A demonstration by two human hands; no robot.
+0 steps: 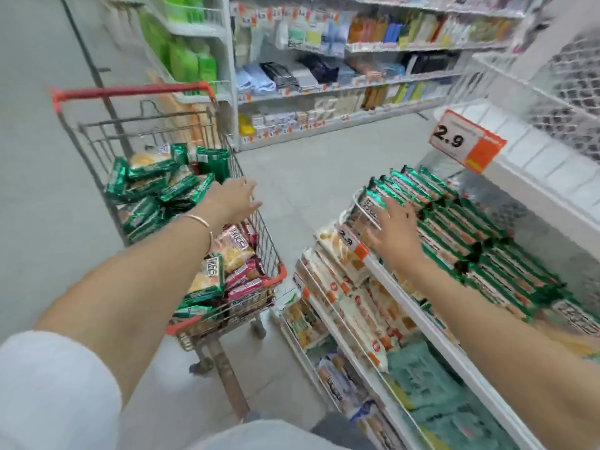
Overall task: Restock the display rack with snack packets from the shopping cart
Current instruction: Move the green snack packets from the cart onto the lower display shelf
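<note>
Head camera: the person stands between the shopping cart (264, 237) on their left and the display rack (422, 319) on their right, an arm stretched toward each. The left hand (235, 199) hangs over the cart's near side with fingers spread and nothing in them, just beside the heap of green snack packets (152, 186). Red packets (246, 271) lie at the cart's front end.

The right hand (394, 230) is flat, fingers straight and slightly fanned, over the front of the shelved green packets (470, 228), which stand in close rows on the rack under a price card (464, 141). Blur hides whether the palm presses on them or only hovers.

This looks like the step between a placing and the next pick: one hand at the stocked row, the other going for fresh stock. The next move calls for the left hand to drop onto the green heap and close around a packet or a small stack. It must choose green, not red, to match this shelf. Then it needs a carry across the gap to whatever room the row has left.
</note>
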